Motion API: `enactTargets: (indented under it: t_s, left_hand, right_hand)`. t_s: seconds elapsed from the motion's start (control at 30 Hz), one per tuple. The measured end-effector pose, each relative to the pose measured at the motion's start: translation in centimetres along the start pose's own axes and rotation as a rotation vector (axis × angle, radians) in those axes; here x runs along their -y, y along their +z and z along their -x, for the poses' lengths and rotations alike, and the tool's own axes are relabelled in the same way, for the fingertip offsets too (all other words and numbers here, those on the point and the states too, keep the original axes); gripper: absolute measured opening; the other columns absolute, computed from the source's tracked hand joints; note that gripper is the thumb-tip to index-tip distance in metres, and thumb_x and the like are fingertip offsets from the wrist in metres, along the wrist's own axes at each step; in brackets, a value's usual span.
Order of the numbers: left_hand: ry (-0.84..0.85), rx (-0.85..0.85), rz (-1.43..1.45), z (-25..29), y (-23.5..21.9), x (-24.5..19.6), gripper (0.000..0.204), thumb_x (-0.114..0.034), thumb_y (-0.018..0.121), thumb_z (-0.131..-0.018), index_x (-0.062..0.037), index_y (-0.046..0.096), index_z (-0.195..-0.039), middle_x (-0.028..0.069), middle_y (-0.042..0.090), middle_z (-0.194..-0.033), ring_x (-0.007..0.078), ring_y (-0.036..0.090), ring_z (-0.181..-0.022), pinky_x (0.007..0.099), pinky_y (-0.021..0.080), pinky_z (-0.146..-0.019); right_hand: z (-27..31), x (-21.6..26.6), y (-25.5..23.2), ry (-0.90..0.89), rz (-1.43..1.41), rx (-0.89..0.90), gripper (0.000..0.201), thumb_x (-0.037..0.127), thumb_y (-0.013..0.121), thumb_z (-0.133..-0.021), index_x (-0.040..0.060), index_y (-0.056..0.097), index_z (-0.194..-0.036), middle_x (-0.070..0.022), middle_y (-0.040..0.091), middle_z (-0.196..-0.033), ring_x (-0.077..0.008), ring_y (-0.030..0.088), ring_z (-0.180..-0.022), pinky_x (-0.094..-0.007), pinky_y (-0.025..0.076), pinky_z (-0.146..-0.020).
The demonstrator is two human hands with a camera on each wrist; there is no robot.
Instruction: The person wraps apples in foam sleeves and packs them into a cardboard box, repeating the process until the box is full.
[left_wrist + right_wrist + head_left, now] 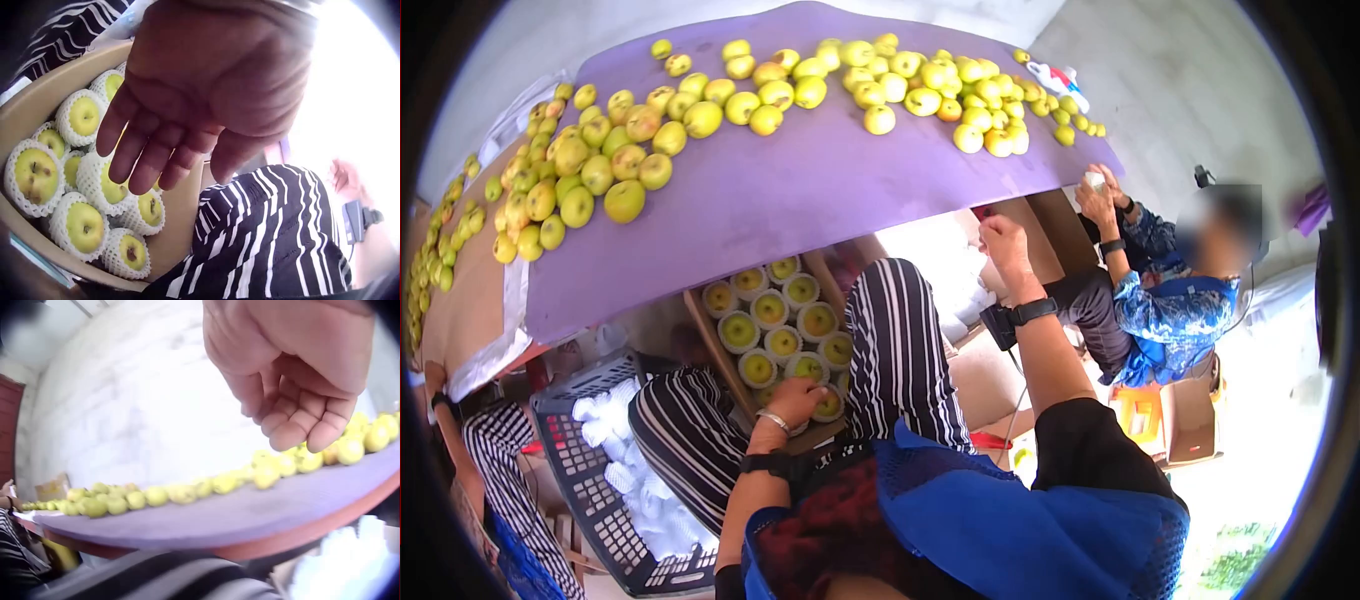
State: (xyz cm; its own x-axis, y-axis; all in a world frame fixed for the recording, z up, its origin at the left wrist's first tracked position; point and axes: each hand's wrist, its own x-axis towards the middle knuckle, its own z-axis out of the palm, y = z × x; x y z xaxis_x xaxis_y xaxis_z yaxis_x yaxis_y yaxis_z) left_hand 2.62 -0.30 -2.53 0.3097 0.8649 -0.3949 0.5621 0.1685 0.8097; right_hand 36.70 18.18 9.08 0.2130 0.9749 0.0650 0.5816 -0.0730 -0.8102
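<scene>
My left hand is low over the near end of a cardboard box between the knees. In the left wrist view its palm shows bare, with fingers extended and slightly bent over the fruit. Yellow-green apples sit in rows in the box, each in a white foam net; some have brown marks. Raised near the purple table's front edge is my right hand. Its fingers bend loosely toward the palm and hold nothing in the right wrist view.
Loose apples spread along the purple table. A dark crate of white foam nets stands at the left. Another person sits at the right, holding a whitish thing; a further person's striped leg shows at far left.
</scene>
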Motion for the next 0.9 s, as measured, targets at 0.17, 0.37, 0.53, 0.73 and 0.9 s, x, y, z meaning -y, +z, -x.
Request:
enactTargets:
  t_s: [0.17,0.37,0.53,0.73,0.9]
  left_hand:
    - [-0.042,0.038,0.077,-0.8,0.8,0.8,0.028,-0.027,0.055,-0.073,-0.0006,0.061,-0.075,0.0167,0.059,-0.072,0.0299,0.056,-0.067,0.0364,0.043,-0.061]
    - [-0.245,0.106,0.258,-0.9,1.4,1.6,0.025,-0.022,0.053,-0.078,0.0024,0.059,-0.076,0.0093,0.059,-0.067,0.0165,0.054,-0.059,0.0289,0.043,-0.055]
    - [-0.383,0.119,0.396,-1.0,2.1,3.6,0.024,-0.02,0.051,-0.08,0.0031,0.059,-0.082,0.0084,0.061,-0.071,0.0154,0.057,-0.061,0.0267,0.044,-0.057]
    - [-0.359,0.051,0.363,-0.3,1.9,3.9,0.023,-0.019,0.052,-0.08,0.0026,0.059,-0.085,0.0091,0.061,-0.073,0.0156,0.057,-0.062,0.0266,0.045,-0.057]
    - [-0.424,0.047,0.465,0.0,1.9,3.2,0.025,-0.022,0.053,-0.079,0.0019,0.058,-0.081,0.005,0.058,-0.069,0.0135,0.052,-0.063,0.0269,0.042,-0.059]
  right_hand:
    - [-0.4,-19.0,-0.1,-0.018,0.421,0.061,0.01,0.009,0.055,-0.073,0.0034,0.06,-0.079,-0.0029,0.056,-0.06,-0.0102,0.053,-0.05,-0.0236,0.041,-0.039]
    - [0.4,-24.1,5.1,0.072,0.503,0.129,0.012,0.013,0.057,-0.072,0.0053,0.062,-0.079,-0.0034,0.057,-0.06,-0.0113,0.054,-0.05,-0.0241,0.044,-0.041]
    - [-0.7,-17.2,7.1,0.086,0.391,0.049,0.025,0.017,0.064,-0.064,0.0082,0.062,-0.087,-0.0139,0.049,-0.111,-0.028,0.044,-0.105,-0.039,0.036,-0.089]
    - [-2.6,-13.0,8.8,0.135,0.65,0.169,0.034,0.021,0.06,-0.065,0.0101,0.059,-0.097,-0.0127,0.027,-0.13,-0.0348,0.027,-0.117,-0.0435,0.029,-0.094]
    - [-3.6,-14.4,9.7,0.298,0.68,0.317,0.032,0.022,0.055,-0.067,0.0135,0.06,-0.097,-0.0091,0.041,-0.121,-0.0314,0.032,-0.114,-0.0464,0.028,-0.092]
